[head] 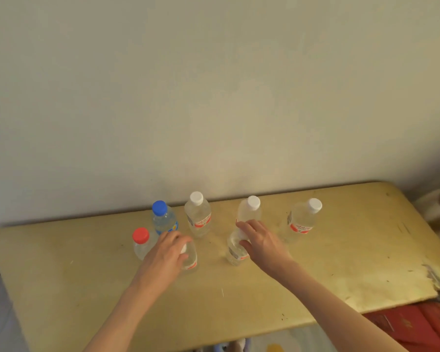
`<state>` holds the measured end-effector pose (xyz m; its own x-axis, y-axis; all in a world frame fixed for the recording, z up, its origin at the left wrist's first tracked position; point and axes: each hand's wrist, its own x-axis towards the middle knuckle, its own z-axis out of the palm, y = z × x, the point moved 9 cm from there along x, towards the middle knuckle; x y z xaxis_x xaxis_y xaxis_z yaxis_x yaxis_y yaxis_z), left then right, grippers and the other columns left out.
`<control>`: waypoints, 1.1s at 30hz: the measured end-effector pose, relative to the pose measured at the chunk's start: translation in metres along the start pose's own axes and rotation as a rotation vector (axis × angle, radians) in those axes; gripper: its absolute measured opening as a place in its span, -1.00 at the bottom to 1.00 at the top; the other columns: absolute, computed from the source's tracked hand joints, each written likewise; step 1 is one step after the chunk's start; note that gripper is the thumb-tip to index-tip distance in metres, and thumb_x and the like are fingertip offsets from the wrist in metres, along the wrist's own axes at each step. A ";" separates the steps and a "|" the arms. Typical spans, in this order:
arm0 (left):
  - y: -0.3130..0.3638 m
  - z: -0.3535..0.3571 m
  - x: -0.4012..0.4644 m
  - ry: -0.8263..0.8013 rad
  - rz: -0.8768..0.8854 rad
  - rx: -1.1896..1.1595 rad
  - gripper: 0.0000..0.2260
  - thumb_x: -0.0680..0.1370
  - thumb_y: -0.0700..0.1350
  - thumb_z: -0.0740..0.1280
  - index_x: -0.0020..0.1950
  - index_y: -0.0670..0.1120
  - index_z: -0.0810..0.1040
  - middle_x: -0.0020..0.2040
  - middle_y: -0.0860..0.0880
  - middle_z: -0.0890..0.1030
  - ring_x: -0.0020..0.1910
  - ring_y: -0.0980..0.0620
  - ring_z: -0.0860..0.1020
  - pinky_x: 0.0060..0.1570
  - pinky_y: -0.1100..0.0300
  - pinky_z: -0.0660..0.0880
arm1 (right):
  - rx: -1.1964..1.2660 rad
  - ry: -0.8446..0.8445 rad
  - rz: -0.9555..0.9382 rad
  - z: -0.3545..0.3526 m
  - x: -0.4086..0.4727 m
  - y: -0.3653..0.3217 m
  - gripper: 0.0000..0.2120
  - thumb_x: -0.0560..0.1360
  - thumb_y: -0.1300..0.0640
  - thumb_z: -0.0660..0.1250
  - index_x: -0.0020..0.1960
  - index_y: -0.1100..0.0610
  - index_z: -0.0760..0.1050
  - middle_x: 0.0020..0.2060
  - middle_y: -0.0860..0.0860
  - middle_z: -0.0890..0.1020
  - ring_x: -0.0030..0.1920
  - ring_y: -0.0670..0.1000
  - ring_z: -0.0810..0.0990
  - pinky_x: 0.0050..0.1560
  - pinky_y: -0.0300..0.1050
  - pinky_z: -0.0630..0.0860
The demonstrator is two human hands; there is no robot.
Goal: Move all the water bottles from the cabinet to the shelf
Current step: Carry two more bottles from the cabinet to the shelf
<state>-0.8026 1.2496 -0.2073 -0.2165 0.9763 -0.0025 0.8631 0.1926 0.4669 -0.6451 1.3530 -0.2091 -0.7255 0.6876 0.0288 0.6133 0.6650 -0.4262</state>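
Observation:
Several clear water bottles stand upright on a yellowish top point(341, 262) against the wall. My left hand point(167, 252) wraps the neck of a front bottle with a red and white label point(191, 260), covering its cap. My right hand point(259, 241) closes over the top of another front bottle point(234, 252). Behind them stand a red-capped bottle point(140, 242), a blue-capped bottle point(163, 219) and three white-capped bottles: one point(198, 217) at the middle, one point(249, 210) just beyond my right fingers, one point(302, 221) at the right.
A plain wall rises directly behind the bottles. The top's right corner point(434, 275) is chipped. Red items point(412, 323) lie below its front right edge. A pale piece of furniture point(434, 212) stands at the far right.

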 end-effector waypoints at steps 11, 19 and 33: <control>0.019 0.002 -0.001 -0.186 0.257 -0.120 -0.72 0.42 -0.19 0.40 0.11 -0.09 0.49 0.04 0.01 0.52 0.06 0.01 0.43 -0.05 0.29 0.24 | 0.105 0.301 0.443 -0.013 -0.098 -0.003 -0.67 0.48 0.20 0.31 0.21 0.29 0.40 0.09 0.19 0.51 0.10 0.19 0.46 0.08 -0.18 0.31; 0.130 0.005 -0.064 -0.319 0.731 -0.204 -0.71 0.40 -0.08 0.37 0.08 -0.14 0.54 0.00 -0.02 0.55 0.01 0.17 0.38 -0.01 0.42 0.19 | 0.075 0.589 0.775 -0.031 -0.264 -0.042 -0.62 0.52 0.11 0.25 0.30 0.17 0.31 0.16 0.06 0.49 0.20 0.03 0.37 0.09 -0.37 0.16; 0.348 0.064 -0.430 -0.665 1.391 -0.380 -0.66 0.33 -0.30 0.47 0.06 -0.13 0.55 -0.04 0.05 0.50 -0.02 0.22 0.41 0.07 0.44 0.28 | -0.156 1.083 1.329 -0.022 -0.707 -0.241 -0.66 0.45 0.01 0.23 0.08 0.24 0.47 -0.12 0.12 0.59 -0.07 -0.05 0.43 0.01 -0.24 0.37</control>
<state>-0.3801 0.9032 -0.1009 0.9287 0.2492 0.2747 0.0274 -0.7848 0.6191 -0.2730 0.7128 -0.1073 0.7494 0.5718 0.3338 0.6419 -0.5038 -0.5781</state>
